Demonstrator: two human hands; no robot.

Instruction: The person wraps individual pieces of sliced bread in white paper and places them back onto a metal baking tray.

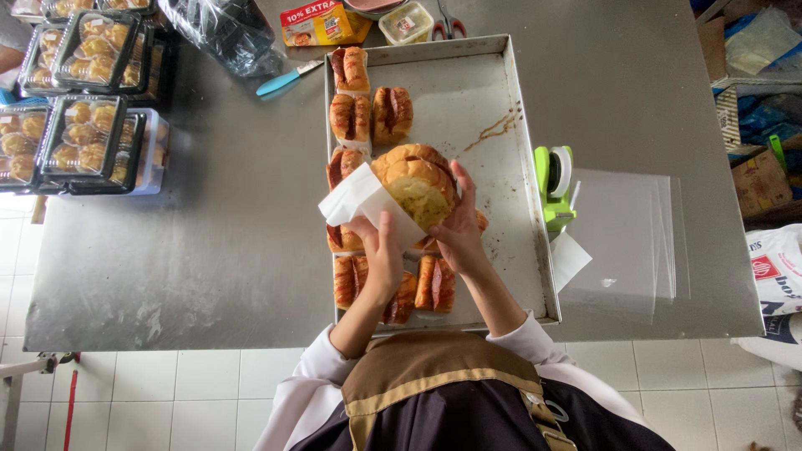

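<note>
Centre of frame: left hand (380, 250) and right hand (458, 230) grip a bun (418, 179) half-wrapped in white paper (355, 199) above the tray (501, 167). Packed boxes (83, 125) upper left; several pastries (368, 117) remain unwrapped.

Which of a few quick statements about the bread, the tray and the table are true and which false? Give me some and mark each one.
1. Both hands hold one round bun above the metal tray. True.
2. The left hand also touches white paper. True.
3. The tray is full to every edge. False: its right half is bare.
4. The green tape dispenser sits left of the tray. False: it stands at its right.
5. Clear boxes of pastries are stacked at the table's left end. True.
</note>
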